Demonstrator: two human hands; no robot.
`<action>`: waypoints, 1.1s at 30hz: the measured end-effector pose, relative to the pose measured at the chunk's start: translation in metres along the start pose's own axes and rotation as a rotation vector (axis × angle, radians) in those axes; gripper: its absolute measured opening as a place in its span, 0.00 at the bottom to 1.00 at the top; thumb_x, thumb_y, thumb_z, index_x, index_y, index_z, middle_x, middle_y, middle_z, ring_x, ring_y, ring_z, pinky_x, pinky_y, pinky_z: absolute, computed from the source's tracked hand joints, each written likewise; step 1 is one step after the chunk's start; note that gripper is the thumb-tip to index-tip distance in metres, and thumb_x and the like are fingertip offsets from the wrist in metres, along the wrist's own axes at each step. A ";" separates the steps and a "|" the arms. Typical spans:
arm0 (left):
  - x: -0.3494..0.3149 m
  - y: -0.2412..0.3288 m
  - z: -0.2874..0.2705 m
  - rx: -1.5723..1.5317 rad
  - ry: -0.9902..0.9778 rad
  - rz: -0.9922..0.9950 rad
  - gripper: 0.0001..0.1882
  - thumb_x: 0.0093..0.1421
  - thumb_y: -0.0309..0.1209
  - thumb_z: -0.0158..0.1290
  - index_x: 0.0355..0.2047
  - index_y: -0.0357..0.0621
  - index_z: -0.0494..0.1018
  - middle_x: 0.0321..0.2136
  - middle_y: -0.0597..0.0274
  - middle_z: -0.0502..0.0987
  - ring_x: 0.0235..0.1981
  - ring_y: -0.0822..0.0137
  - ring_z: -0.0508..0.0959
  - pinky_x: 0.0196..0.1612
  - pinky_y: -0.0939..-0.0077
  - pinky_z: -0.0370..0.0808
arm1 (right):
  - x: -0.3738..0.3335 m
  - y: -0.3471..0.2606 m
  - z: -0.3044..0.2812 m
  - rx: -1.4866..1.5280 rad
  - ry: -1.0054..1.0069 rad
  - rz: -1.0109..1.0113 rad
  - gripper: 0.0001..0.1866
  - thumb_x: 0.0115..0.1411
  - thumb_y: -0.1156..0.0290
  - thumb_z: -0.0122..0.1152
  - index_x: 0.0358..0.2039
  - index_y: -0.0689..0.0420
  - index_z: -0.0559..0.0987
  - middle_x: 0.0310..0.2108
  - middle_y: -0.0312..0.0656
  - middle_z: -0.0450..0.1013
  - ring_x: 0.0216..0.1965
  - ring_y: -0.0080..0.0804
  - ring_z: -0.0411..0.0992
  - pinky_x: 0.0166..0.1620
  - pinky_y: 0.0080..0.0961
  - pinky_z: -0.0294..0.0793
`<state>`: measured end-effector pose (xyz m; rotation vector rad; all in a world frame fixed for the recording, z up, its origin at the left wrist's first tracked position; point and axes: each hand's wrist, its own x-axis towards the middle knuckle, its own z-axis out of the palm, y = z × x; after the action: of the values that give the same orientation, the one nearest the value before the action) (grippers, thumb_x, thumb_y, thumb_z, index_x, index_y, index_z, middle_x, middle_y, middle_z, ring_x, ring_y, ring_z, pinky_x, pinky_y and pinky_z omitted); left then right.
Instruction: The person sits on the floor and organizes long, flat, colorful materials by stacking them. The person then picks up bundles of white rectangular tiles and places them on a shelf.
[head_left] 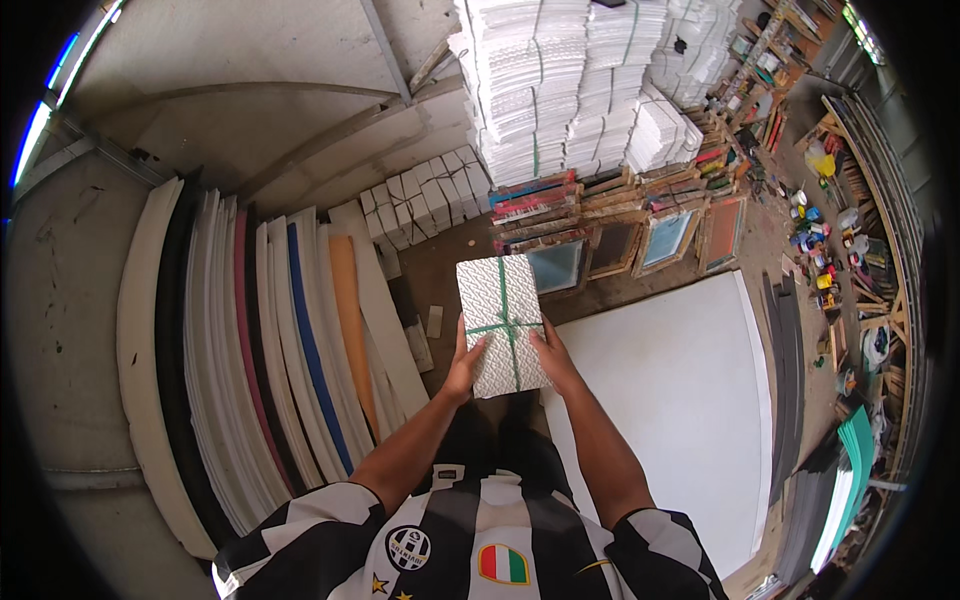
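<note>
Between my two hands I hold a bundle of white textured sheets [487,367], tied crosswise with green string that knots near its middle. My left hand [464,362] grips its left edge, the thumb lying on the top face. On the opposite edge my right hand [553,358] is closed the same way, thumb on top. The fingers under the bundle are hidden. It is held in front of my body, above the floor.
Large upright sheets [220,330] lean along the left. Tall tied white stacks [530,90] stand at the back, with small white bundles [425,195] beside them. Framed screens [665,240] lean ahead. A big white sheet [670,390] lies at right, near paint containers [825,280].
</note>
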<state>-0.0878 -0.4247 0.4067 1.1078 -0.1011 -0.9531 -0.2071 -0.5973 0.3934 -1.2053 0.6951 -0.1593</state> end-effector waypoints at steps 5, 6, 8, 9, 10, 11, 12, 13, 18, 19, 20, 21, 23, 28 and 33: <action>0.046 0.057 -0.048 -0.038 0.098 0.042 0.44 0.73 0.32 0.46 0.76 0.53 0.27 0.74 0.54 0.46 0.72 0.58 0.53 0.71 0.66 0.53 | 0.102 -0.008 0.054 -0.119 -0.070 -0.049 0.32 0.72 0.62 0.54 0.72 0.54 0.59 0.68 0.40 0.63 0.67 0.30 0.60 0.68 0.29 0.56; 0.060 0.067 -0.058 -0.032 0.110 0.043 0.44 0.73 0.32 0.46 0.76 0.53 0.27 0.74 0.53 0.46 0.72 0.58 0.52 0.71 0.66 0.53 | 0.123 -0.011 0.062 -0.124 -0.092 -0.055 0.32 0.72 0.61 0.54 0.72 0.55 0.59 0.68 0.42 0.63 0.68 0.32 0.59 0.68 0.30 0.56; 0.095 0.087 -0.080 -0.021 0.129 0.050 0.44 0.73 0.33 0.46 0.76 0.53 0.26 0.74 0.53 0.46 0.72 0.58 0.52 0.71 0.66 0.52 | 0.168 -0.022 0.081 -0.133 -0.134 -0.073 0.33 0.71 0.58 0.54 0.72 0.56 0.59 0.68 0.45 0.63 0.69 0.36 0.59 0.69 0.33 0.55; 0.114 0.095 -0.092 -0.017 0.138 0.047 0.43 0.74 0.33 0.45 0.76 0.54 0.27 0.74 0.53 0.45 0.72 0.57 0.53 0.71 0.65 0.52 | 0.188 -0.027 0.091 -0.110 -0.138 -0.068 0.33 0.72 0.58 0.54 0.72 0.56 0.59 0.68 0.46 0.63 0.69 0.35 0.59 0.69 0.32 0.55; 0.134 0.104 -0.104 -0.010 0.130 0.056 0.43 0.74 0.33 0.45 0.76 0.54 0.27 0.74 0.53 0.45 0.72 0.57 0.53 0.71 0.65 0.53 | 0.210 -0.034 0.100 -0.106 -0.141 -0.057 0.33 0.71 0.59 0.55 0.72 0.56 0.59 0.68 0.46 0.63 0.68 0.35 0.60 0.69 0.32 0.55; 0.155 0.115 -0.111 -0.004 0.119 0.058 0.43 0.74 0.33 0.45 0.76 0.54 0.28 0.74 0.53 0.45 0.72 0.57 0.53 0.71 0.65 0.53 | 0.232 -0.042 0.107 -0.103 -0.137 -0.042 0.33 0.71 0.59 0.55 0.72 0.56 0.59 0.68 0.46 0.64 0.68 0.35 0.60 0.68 0.31 0.55; 0.176 0.126 -0.118 0.002 0.105 0.059 0.43 0.74 0.33 0.45 0.76 0.54 0.28 0.74 0.53 0.45 0.71 0.57 0.53 0.70 0.66 0.53 | 0.253 -0.048 0.112 -0.098 -0.130 -0.027 0.33 0.71 0.60 0.55 0.72 0.56 0.59 0.67 0.46 0.64 0.68 0.35 0.60 0.68 0.31 0.55; 0.200 0.120 -0.136 0.085 0.101 0.088 0.42 0.73 0.32 0.45 0.76 0.54 0.30 0.74 0.52 0.46 0.71 0.57 0.53 0.70 0.66 0.53 | 0.276 -0.046 0.114 -0.129 -0.112 0.016 0.33 0.71 0.61 0.55 0.72 0.56 0.59 0.67 0.46 0.64 0.68 0.35 0.60 0.68 0.30 0.56; 0.306 0.158 -0.174 0.103 0.133 0.027 0.43 0.72 0.29 0.48 0.76 0.52 0.32 0.72 0.52 0.49 0.70 0.57 0.56 0.70 0.66 0.54 | 0.379 -0.075 0.139 -0.236 -0.038 0.066 0.32 0.70 0.66 0.56 0.72 0.56 0.60 0.67 0.44 0.64 0.67 0.34 0.61 0.67 0.31 0.56; 0.322 0.163 -0.179 0.122 0.138 0.008 0.43 0.71 0.29 0.49 0.76 0.52 0.33 0.72 0.52 0.50 0.70 0.57 0.56 0.70 0.66 0.55 | 0.398 -0.070 0.140 -0.183 -0.045 0.069 0.32 0.69 0.67 0.56 0.72 0.56 0.60 0.67 0.44 0.64 0.67 0.35 0.61 0.67 0.31 0.57; 0.341 0.169 -0.185 0.144 0.144 -0.005 0.43 0.71 0.28 0.50 0.76 0.52 0.33 0.72 0.52 0.51 0.70 0.57 0.56 0.70 0.65 0.55 | 0.417 -0.075 0.145 -0.129 -0.055 0.065 0.32 0.69 0.67 0.56 0.72 0.56 0.60 0.67 0.44 0.64 0.67 0.35 0.60 0.67 0.31 0.57; 0.361 0.178 -0.190 0.149 0.167 -0.028 0.44 0.69 0.27 0.52 0.75 0.52 0.35 0.71 0.52 0.51 0.69 0.56 0.57 0.68 0.64 0.58 | 0.433 -0.083 0.149 -0.218 -0.024 0.064 0.32 0.68 0.69 0.56 0.71 0.55 0.61 0.67 0.44 0.64 0.67 0.34 0.61 0.67 0.30 0.57; 0.406 0.187 -0.205 0.156 0.154 -0.038 0.44 0.68 0.27 0.52 0.75 0.53 0.36 0.71 0.51 0.52 0.69 0.55 0.58 0.68 0.62 0.60 | 0.478 -0.084 0.152 -0.204 -0.011 0.091 0.32 0.68 0.70 0.55 0.71 0.55 0.61 0.67 0.45 0.64 0.66 0.35 0.62 0.67 0.31 0.58; 0.516 0.188 -0.238 0.124 0.189 -0.105 0.46 0.65 0.24 0.53 0.74 0.55 0.37 0.70 0.48 0.52 0.68 0.52 0.59 0.68 0.60 0.60 | 0.583 -0.079 0.155 -0.307 0.066 0.080 0.31 0.68 0.71 0.54 0.71 0.56 0.61 0.66 0.47 0.66 0.66 0.37 0.64 0.66 0.31 0.59; 0.622 0.153 -0.259 0.159 0.272 -0.065 0.48 0.61 0.25 0.54 0.74 0.52 0.37 0.70 0.47 0.52 0.69 0.51 0.57 0.70 0.58 0.55 | 0.689 -0.051 0.139 -0.425 0.137 0.077 0.32 0.67 0.71 0.54 0.71 0.55 0.62 0.65 0.51 0.67 0.65 0.41 0.65 0.66 0.32 0.60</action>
<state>0.5199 -0.6549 0.1708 1.3852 0.0835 -0.8544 0.4248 -0.8264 0.1831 -1.5804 0.9241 -0.0282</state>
